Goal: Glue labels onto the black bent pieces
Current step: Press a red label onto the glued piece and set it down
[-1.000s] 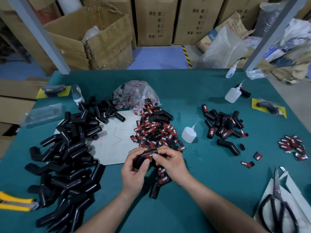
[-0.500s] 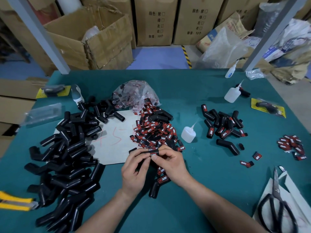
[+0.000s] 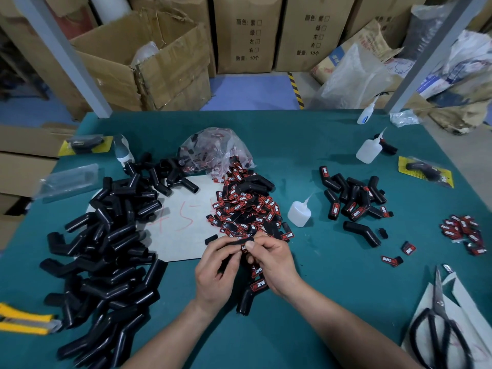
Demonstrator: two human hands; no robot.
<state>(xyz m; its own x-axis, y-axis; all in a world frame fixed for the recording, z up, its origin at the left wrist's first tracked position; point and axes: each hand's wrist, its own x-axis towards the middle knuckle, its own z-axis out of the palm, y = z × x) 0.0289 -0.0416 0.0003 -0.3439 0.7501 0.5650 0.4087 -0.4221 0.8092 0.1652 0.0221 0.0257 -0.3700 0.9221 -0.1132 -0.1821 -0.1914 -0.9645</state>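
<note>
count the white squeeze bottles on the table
3. One squeeze bottle stands right of the label pile, a second bottle is farther back right, a third bottle at the far edge of the table. A whitish item at rear left is unclear.

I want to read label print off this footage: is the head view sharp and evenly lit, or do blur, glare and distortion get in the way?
Head view: even light, soft shadows; centre sharp, TAPER reads on the labelled piece by the right hand; edges smear, the yellow knife is soft; pale sheen on the pile of black bent pieces; wide-angle bend tilts the grey post.
</note>
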